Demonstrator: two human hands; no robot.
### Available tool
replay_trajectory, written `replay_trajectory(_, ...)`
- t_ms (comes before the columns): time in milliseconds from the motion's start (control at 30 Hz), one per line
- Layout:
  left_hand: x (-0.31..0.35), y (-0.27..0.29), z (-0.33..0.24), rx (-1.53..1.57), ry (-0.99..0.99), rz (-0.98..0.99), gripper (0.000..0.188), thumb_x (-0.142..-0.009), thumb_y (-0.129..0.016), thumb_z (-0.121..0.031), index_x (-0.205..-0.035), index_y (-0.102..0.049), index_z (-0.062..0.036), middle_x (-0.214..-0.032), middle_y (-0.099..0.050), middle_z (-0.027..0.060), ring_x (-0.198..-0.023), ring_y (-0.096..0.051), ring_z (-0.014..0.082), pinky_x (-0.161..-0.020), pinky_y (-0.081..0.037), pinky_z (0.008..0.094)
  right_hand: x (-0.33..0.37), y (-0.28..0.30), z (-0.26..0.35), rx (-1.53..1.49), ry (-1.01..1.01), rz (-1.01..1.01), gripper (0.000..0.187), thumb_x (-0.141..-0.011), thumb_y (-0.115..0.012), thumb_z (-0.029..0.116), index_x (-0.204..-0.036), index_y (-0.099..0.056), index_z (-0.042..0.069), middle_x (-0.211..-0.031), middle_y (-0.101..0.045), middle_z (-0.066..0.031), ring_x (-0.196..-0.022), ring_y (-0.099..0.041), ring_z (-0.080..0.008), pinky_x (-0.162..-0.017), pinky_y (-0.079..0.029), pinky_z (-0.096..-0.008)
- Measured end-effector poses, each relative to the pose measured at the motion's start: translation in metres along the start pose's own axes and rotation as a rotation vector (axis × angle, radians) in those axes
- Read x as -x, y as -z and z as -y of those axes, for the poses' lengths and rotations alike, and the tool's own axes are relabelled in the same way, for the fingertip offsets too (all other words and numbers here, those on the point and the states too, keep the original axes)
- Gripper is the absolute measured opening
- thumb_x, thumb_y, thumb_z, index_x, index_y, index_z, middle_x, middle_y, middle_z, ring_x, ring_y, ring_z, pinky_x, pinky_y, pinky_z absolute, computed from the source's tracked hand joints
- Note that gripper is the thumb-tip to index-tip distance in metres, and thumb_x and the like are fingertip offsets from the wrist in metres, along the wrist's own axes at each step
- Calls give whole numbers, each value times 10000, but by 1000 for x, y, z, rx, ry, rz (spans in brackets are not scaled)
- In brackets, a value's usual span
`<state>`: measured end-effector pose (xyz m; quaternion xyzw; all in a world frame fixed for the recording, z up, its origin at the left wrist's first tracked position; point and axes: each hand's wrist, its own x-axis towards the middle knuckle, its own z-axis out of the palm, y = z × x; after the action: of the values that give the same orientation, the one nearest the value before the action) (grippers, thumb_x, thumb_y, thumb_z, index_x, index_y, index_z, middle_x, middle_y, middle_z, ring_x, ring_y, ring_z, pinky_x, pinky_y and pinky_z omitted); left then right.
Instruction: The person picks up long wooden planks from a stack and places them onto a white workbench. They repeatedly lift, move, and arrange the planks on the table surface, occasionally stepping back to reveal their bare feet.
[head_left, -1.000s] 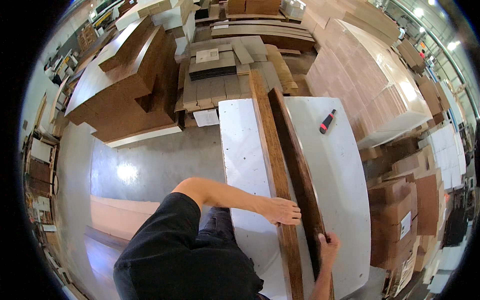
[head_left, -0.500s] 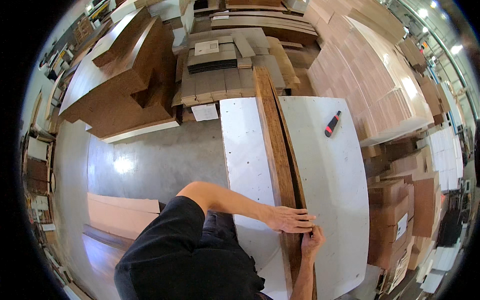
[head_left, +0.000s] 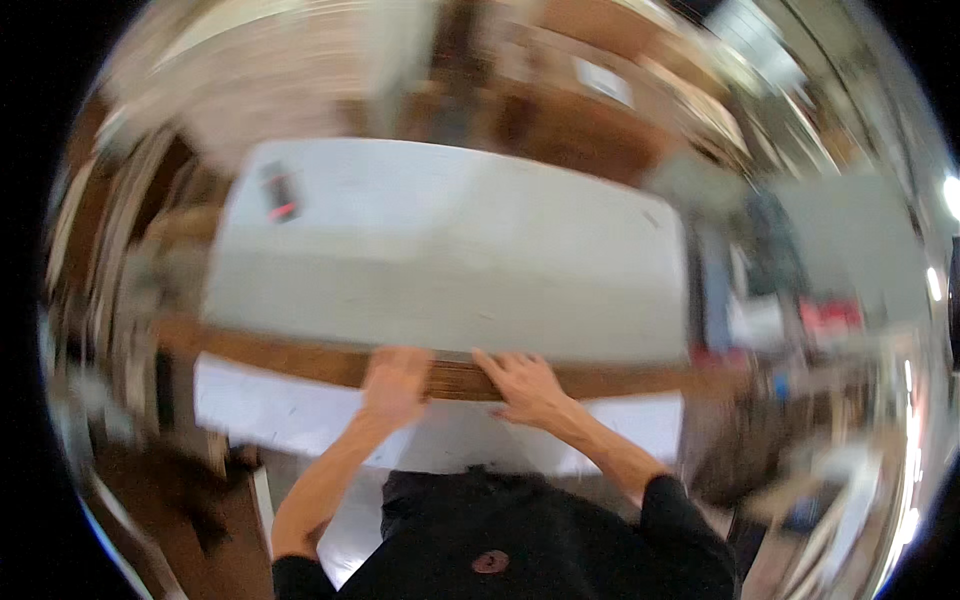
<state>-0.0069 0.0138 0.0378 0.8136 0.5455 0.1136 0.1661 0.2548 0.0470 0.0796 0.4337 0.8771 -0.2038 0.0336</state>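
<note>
A: Brown board (head_left: pixel 640 381), placement?
B: On the white table (head_left: pixel 440 270), along its near long edge, ends overhanging both short edges.
A: Handling?
B: Level pressure from both hands would, in my judgement, steady it best.
A: Hands?
B: Forearms converging over the near edge. Left hand (head_left: pixel 395 385): blurred, finger closure indeterminable. Right hand (head_left: pixel 530 390): fingers spread across board, grip unclear.
A: Beyond?
B: Black-and-red tool (head_left: pixel 282 195), far left corner.

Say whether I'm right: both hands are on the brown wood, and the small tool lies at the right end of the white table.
No: the head view shows the small tool at the left end of the white table. The left hand and right hand are on the brown wood.
</note>
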Motion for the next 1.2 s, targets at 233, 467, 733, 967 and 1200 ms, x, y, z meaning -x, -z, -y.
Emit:
replay_trajectory(233, 6, -20, -26, -66, -196, -231, 648, -623, -828, -81, -1224, -593, -17, -1126, -577, 163, -1095, -549, 378, -1010, -386, 525, 56, -56, -14, -15, -96, -351, 541, -783, -734, 138, -1277, -546, 21, -1162, -619, -148, -1151, -576, -299, -966, -438, -425)
replay_trajectory(467, 42, -40, -23, -97, -265, -266, 563, -863, -740, -330, -1279, -564, 7, -1226, -557, 185, -1163, -531, 386, -1020, -378, 521, 75, -104, 6, 150, -133, -578, 455, -912, -575, 156, -1334, -492, 8, -1280, -539, -159, -1204, -513, -297, -1034, -405, -403)
replay_trajectory(733, 36, -49, -26, -142, -247, -232, 565, -887, -729, -363, -1288, -566, 1, -1251, -560, 170, -1194, -516, 385, -1048, -368, 535, 79, -110, -9, 137, -118, -528, 516, -899, -588, 180, -1366, -486, -13, -1323, -519, -200, -1240, -496, -328, -1056, -394, -412)
replay_trajectory(967, -17, -6, -22, 23, -39, 34, 651, -688, -853, -210, -1284, -623, -81, -1144, -664, 163, -1117, -582, 385, -956, -434, 514, 41, -52, -38, -123, -20, -333, 432, -763, -665, 94, -1182, -610, 9, -1098, -637, -214, -1019, -604, -406, -906, -481, -515)
replay_trajectory(1200, -3, 0, 2, 26, -198, 18, 695, -724, -805, -188, -1344, -535, -28, -1206, -606, 164, -1157, -568, 371, -1048, -426, 516, 28, -50, -11, 3, -99, -355, 645, -615, -905, 230, -1134, -577, 31, -981, -614, -156, -1003, -588, -376, -927, -446, -521)
